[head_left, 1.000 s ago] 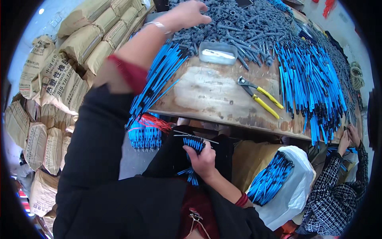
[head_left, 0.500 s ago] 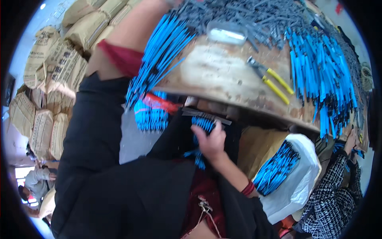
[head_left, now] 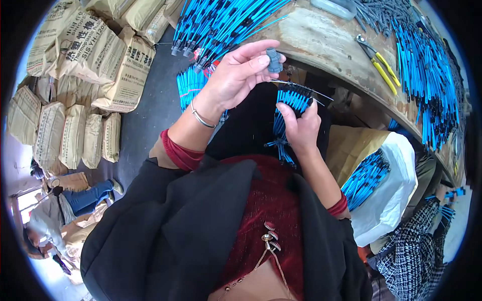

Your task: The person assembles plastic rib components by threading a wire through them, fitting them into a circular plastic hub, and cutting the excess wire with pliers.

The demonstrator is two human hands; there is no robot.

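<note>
My left hand (head_left: 236, 75) is raised in front of me and pinches a small grey plastic cap (head_left: 274, 60) between thumb and fingertips. My right hand (head_left: 300, 125) rests in my lap, closed around a bundle of blue rods (head_left: 288, 103) with thin wire ends. The cap hangs just above the top of that bundle. A silver bangle circles my left wrist.
A worn wooden table (head_left: 321, 42) holds heaps of blue rods (head_left: 427, 65), grey caps (head_left: 386, 17) and yellow-handled pliers (head_left: 379, 62). A white bag of blue rods (head_left: 376, 185) stands at my right. Brown sacks (head_left: 85, 55) are stacked at left. Another person's checked sleeve (head_left: 422, 246) is lower right.
My left hand came back from the pile of grey caps on the table and now holds one cap above the bundle. The view tilted down toward my lap.
</note>
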